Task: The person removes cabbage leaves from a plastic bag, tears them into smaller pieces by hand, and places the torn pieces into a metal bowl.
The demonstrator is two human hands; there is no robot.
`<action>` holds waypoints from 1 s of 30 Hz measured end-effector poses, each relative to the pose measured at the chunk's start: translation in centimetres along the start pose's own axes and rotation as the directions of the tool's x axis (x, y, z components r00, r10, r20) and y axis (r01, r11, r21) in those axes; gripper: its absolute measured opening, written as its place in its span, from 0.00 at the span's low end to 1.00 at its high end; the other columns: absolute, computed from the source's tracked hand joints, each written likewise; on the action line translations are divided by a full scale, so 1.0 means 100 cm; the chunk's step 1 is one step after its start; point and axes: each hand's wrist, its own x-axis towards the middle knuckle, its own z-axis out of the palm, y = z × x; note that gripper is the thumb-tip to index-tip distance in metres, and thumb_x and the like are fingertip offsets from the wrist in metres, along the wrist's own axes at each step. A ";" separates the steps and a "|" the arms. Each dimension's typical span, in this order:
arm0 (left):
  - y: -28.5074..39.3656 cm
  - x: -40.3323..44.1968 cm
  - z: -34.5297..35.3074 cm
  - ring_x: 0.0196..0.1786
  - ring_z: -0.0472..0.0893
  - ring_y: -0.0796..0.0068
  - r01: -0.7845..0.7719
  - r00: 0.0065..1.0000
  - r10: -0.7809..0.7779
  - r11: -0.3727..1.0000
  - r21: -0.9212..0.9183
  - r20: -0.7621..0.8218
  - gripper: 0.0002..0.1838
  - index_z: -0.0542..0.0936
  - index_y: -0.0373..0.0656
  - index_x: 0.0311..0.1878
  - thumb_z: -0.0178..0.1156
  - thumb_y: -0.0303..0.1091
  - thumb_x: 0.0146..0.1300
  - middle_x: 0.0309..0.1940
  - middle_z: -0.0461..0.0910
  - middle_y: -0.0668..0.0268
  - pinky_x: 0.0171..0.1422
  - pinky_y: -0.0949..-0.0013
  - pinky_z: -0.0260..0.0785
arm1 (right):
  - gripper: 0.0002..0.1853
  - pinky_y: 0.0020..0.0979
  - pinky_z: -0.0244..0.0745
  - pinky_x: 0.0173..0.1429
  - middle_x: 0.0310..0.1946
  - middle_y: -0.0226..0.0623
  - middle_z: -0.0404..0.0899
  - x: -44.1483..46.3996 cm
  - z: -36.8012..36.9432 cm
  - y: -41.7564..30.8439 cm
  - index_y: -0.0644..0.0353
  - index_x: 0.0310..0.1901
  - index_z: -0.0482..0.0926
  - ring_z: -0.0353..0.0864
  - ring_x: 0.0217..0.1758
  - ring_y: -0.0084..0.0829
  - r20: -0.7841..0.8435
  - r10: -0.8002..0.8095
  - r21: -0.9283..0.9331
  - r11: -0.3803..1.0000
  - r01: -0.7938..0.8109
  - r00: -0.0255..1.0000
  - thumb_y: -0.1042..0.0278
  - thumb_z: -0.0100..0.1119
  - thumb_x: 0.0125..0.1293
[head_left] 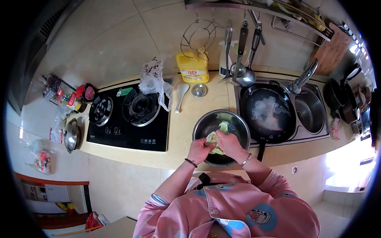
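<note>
1. Nearest: wearer's pink printed top, on the near side of both grips; both forearms are bare below the sleeves.
2. Left grip: fingers closed, grasping a pale green leaf. Dark beaded bracelet at the wrist.
3. Right grip: fingers bent over the same leaf from its right, grasping it. Silver-coloured bangle at the wrist. The two grips nearly meet.
4. Leaf position: between the two grips, over the steel bowl. A green piece shows just beyond the right grip; cannot tell whether it joins the held leaf.
5. Bowl stands under the grips, on the beige tabletop.
6. Right of the grips: black wok over the sink unit, pale foam inside, its handle pointing to the near side. Farther right, steel basin and faucet.
7. Left of the grips: black two-burner stove; a metal lid stands tilted past its far end.
8. Beyond the grips, slightly left: white spoon, small round metal piece, yellow jug. A translucent plastic bag lies partly over the stove.
9. Farthest beyond the grips: hanging utensils, round wire rack, tiled wall. Wooden board far to their right.
</note>
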 end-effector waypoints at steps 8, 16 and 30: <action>-0.019 0.015 0.019 0.25 0.76 0.82 -0.051 0.980 0.058 0.998 0.043 -0.188 0.08 0.81 0.37 0.35 0.62 0.31 0.55 0.21 0.80 0.64 0.32 0.74 0.69 | 0.07 0.47 0.70 0.28 0.18 0.50 0.73 0.009 0.013 -0.004 0.58 0.35 0.69 0.76 0.25 0.52 -0.107 0.165 -0.141 0.974 -0.179 0.980 0.67 0.53 0.57; -0.014 -0.007 0.030 0.24 0.79 0.61 -0.172 0.934 0.234 0.957 0.233 -0.271 0.08 0.81 0.40 0.34 0.62 0.32 0.51 0.22 0.78 0.54 0.31 0.66 0.70 | 0.06 0.43 0.72 0.34 0.28 0.52 0.77 0.024 -0.010 0.068 0.63 0.35 0.71 0.78 0.33 0.52 -0.426 0.496 0.189 0.867 -0.462 0.757 0.70 0.48 0.60; -0.016 -0.001 -0.005 0.35 0.77 0.86 -0.091 0.995 0.067 0.896 -0.434 -0.072 0.08 0.78 0.38 0.43 0.58 0.25 0.60 0.34 0.80 0.70 0.40 0.79 0.71 | 0.15 0.30 0.73 0.41 0.34 0.44 0.79 0.009 -0.027 -0.004 0.63 0.44 0.76 0.79 0.34 0.36 0.143 -0.073 0.382 0.924 0.013 0.987 0.65 0.58 0.58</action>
